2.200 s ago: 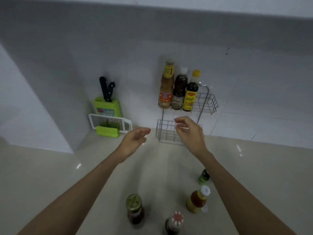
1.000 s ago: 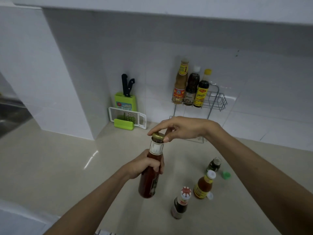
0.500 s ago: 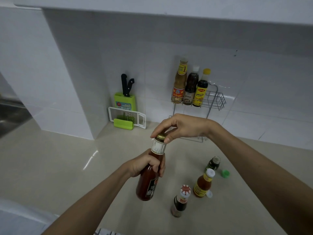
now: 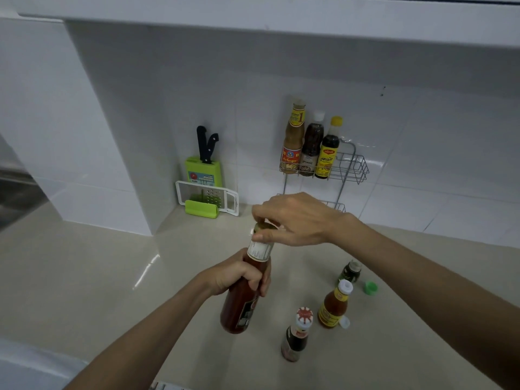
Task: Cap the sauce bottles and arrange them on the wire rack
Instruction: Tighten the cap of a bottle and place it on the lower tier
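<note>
Leftward, the beige countertop point(image 4: 84, 277) has its widest stretch, running back to a white wall corner. In that corner stand a green knife block point(image 4: 204, 171) and, leaning in front of it, a white slicer point(image 4: 206, 199). Near the middle, the left hand point(image 4: 239, 274) is wrapped tight around the red sauce bottle point(image 4: 242, 305), which is held tilted above the counter. The right hand point(image 4: 295, 220) pinches its cap point(image 4: 264, 227) with thumb and fingertips. Behind that hand the wire rack point(image 4: 351, 167) stands against the tiles, its lower tier partly hidden. Three capped bottles point(image 4: 311, 147) crowd the left end of the upper tier, and the basket is open to their right. Right of the held bottle, on the counter, stand a dark bottle point(image 4: 297, 337), an orange bottle point(image 4: 333, 308) and a small green bottle point(image 4: 350, 271). A loose green cap point(image 4: 370, 287) lies just beside them, under the right forearm.
</note>
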{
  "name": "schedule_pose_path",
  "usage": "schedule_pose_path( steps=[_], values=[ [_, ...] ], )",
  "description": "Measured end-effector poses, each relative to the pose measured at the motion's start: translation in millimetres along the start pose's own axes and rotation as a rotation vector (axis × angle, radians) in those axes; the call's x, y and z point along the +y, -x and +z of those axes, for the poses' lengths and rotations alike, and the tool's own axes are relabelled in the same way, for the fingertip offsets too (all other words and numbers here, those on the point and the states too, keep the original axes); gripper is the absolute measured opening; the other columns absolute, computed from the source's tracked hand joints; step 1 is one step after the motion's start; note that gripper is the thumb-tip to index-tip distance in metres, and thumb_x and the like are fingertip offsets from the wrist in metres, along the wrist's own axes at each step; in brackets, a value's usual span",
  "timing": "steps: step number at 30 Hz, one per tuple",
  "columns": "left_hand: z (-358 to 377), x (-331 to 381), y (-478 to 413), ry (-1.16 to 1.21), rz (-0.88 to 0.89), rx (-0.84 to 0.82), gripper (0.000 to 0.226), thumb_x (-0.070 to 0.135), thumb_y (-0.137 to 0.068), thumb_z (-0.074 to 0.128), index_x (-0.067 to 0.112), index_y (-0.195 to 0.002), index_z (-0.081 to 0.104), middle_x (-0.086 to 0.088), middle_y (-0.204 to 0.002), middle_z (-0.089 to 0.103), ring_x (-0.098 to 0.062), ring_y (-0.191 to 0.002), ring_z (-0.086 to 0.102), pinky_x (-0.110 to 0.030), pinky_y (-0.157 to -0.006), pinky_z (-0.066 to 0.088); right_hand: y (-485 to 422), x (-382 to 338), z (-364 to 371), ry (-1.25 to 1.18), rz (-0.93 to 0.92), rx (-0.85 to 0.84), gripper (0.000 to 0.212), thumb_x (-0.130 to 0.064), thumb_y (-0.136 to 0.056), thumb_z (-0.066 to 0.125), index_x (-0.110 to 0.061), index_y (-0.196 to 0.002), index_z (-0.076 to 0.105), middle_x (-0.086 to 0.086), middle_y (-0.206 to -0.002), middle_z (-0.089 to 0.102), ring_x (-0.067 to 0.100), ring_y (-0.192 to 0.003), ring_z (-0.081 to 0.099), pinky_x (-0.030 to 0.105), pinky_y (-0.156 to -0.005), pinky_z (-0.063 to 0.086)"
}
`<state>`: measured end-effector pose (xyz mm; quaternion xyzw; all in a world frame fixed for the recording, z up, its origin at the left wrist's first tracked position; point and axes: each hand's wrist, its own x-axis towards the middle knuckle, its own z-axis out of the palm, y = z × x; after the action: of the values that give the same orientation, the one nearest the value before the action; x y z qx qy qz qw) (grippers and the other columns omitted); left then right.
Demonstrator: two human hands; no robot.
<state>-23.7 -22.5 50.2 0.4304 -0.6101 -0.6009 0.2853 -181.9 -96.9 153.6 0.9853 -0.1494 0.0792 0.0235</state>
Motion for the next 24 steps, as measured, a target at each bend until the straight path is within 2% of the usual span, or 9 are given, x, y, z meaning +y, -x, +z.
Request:
schedule_pose_path(
  steps=[3,6,9,11,15,17,19,22,24],
  values=[
    [1.5,8.8,2.1,-0.063,0.004,-0.033,0.014,-0.003,-0.049,0.053,-0.009,-0.062,0.055,-0.020,-0.066,0.059,-0.031,-0.064,0.053,-0.032,-0.064,0.044,4.7,-1.8,11.8,0.112,-0.126,0.117,0.030,-0.043,-0.093,0.032,-0.018,-0.082,0.044,-0.008,-0.060,0.036,0.018,-0.047,0.040,0.028,-0.041,0.035],
    [10.3,1.7,-4.3,-0.080,-0.062,0.342,0.009,0.009,-0.044,0.061,0.005,-0.051,0.059,-0.018,-0.057,0.059,-0.027,-0.056,0.053,-0.036,-0.059,0.045,0.4,-8.6,26.7,0.105,0.139,0.176,0.035,-0.040,-0.087,0.024,-0.016,-0.077,0.047,0.003,-0.056,0.050,0.027,-0.047,0.047,0.029,-0.048,0.030],
    [16.0,-14.2,-13.8,-0.279,-0.193,0.718,0.016,0.024,-0.043,0.067,0.013,-0.051,0.057,-0.004,-0.051,0.063,-0.022,-0.049,0.055,-0.032,-0.051,0.044,-12.1,-18.0,40.8,0.121,0.463,0.173,0.030,-0.037,-0.094,0.031,-0.016,-0.086,0.052,0.011,-0.071,0.064,0.034,-0.065,0.060,0.032,-0.057,0.033],
    [14.7,-15.1,-14.2,-0.229,-0.159,0.669,0.014,0.019,-0.045,0.066,0.011,-0.052,0.057,-0.006,-0.052,0.061,-0.024,-0.051,0.055,-0.033,-0.054,0.045,-11.8,-17.9,40.5,0.023,0.429,0.184,0.033,-0.041,-0.097,0.032,-0.017,-0.086,0.052,0.003,-0.065,0.057,0.029,-0.061,0.057,0.033,-0.058,0.037],
    [-1.5,3.9,-0.2,-0.070,0.008,0.075,0.009,-0.003,-0.049,0.056,-0.002,-0.058,0.057,-0.018,-0.063,0.061,-0.029,-0.061,0.056,-0.029,-0.062,0.046,3.2,-12.0,19.8,0.020,-0.029,0.100,0.034,-0.051,-0.096,0.034,-0.019,-0.097,0.043,-0.009,-0.065,0.046,0.017,-0.053,0.043,0.028,-0.049,0.035],
    [-2.9,14.1,2.4,-0.063,0.021,-0.076,0.011,-0.006,-0.049,0.053,-0.001,-0.059,0.055,-0.017,-0.065,0.061,-0.029,-0.060,0.055,-0.028,-0.061,0.046,6.1,-8.6,15.4,0.087,-0.138,0.108,0.031,-0.048,-0.095,0.036,-0.018,-0.097,0.039,-0.003,-0.063,0.052,0.018,-0.049,0.043,0.026,-0.043,0.034],
    [1.4,19.0,0.7,-0.059,0.034,-0.003,0.010,-0.005,-0.049,0.053,-0.005,-0.059,0.055,-0.020,-0.065,0.061,-0.029,-0.060,0.055,-0.028,-0.061,0.046,4.2,-6.8,14.2,0.095,-0.094,0.128,0.025,-0.044,-0.094,0.031,-0.019,-0.094,0.034,0.002,-0.060,0.057,0.020,-0.043,0.043,0.027,-0.041,0.035],
    [8.7,8.9,-9.3,-0.010,0.023,0.328,0.008,0.001,-0.046,0.056,-0.002,-0.053,0.056,-0.020,-0.058,0.059,-0.028,-0.057,0.055,-0.035,-0.061,0.046,0.2,-10.9,20.4,0.101,0.119,0.196,0.021,-0.040,-0.090,0.024,-0.020,-0.095,0.029,-0.002,-0.054,0.043,0.025,-0.039,0.035,0.028,-0.043,0.028],
    [14.4,-1.1,-17.3,-0.056,-0.042,0.557,0.007,0.010,-0.044,0.062,0.007,-0.049,0.058,-0.013,-0.053,0.061,-0.027,-0.053,0.056,-0.041,-0.059,0.047,-3.8,-16.9,33.4,0.103,0.312,0.179,0.022,-0.039,-0.090,0.021,-0.020,-0.098,0.027,0.001,-0.055,0.046,0.027,-0.042,0.037,0.030,-0.048,0.026]
  ],
)
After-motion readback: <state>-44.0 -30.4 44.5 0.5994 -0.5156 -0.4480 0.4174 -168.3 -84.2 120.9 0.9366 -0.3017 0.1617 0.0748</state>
